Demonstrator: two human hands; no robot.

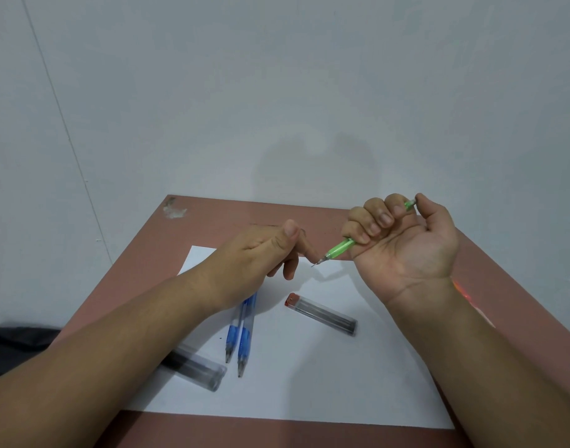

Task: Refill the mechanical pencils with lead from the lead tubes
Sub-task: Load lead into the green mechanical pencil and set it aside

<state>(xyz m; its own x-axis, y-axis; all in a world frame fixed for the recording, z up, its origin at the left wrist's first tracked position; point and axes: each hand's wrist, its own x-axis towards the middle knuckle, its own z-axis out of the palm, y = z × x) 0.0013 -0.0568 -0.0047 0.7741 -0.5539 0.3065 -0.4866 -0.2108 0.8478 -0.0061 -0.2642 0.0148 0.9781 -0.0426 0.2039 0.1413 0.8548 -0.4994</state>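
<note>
My right hand (403, 240) grips a green mechanical pencil (340, 247) in a fist, thumb on its top end, tip pointing down-left with a short lead showing. The forefinger of my left hand (264, 250) reaches to the pencil's tip and touches the lead; its other fingers hang loosely. Two blue mechanical pencils (241, 334) lie side by side on the white paper (309, 376), tips toward me. A clear lead tube with a red cap (322, 313) lies to their right. A second clear lead tube (196, 370) lies at the left, partly under my left forearm.
The paper lies on a reddish-brown table (212, 215) set against a pale wall. A chipped patch (173, 210) marks the table's far left corner. Dark cloth (15, 347) shows off the table's left edge.
</note>
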